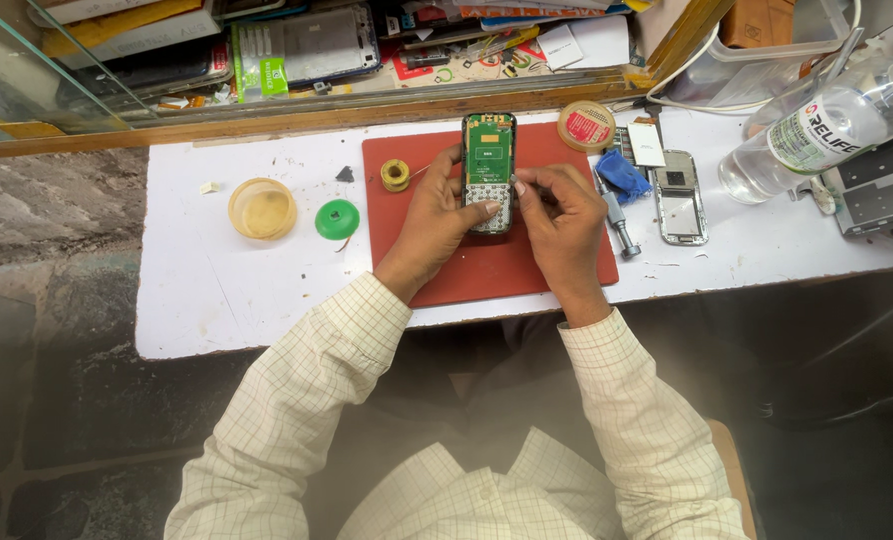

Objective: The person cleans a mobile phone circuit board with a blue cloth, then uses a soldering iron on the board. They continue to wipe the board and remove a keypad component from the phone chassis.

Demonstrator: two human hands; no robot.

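A round yellow container [263, 208] and a green lid [338, 219] lay at the left of the white bench [197, 290]. On the red mat [487, 270], the left hand [435, 218] gripped an opened phone [489, 172], thumb across its keypad, circuit board exposed. The right hand [565, 215] had its fingers bunched at the phone's right edge; whether it pinched anything I could not tell. A phone frame [680, 198] lay further right, so reassembly seemed unfinished.

Between the fingers [487, 207] sits a circuit board [490, 160], green above with a white, dotted keypad panel below. Under them lies a red mat [557, 270] on a white counter [217, 280]. Left of the fingers: a yellow spool [396, 175], a green lid [338, 219], an amber tub [263, 208]. Right: a blue cloth [624, 172]. The sleeves [307, 390] are cream, checked.
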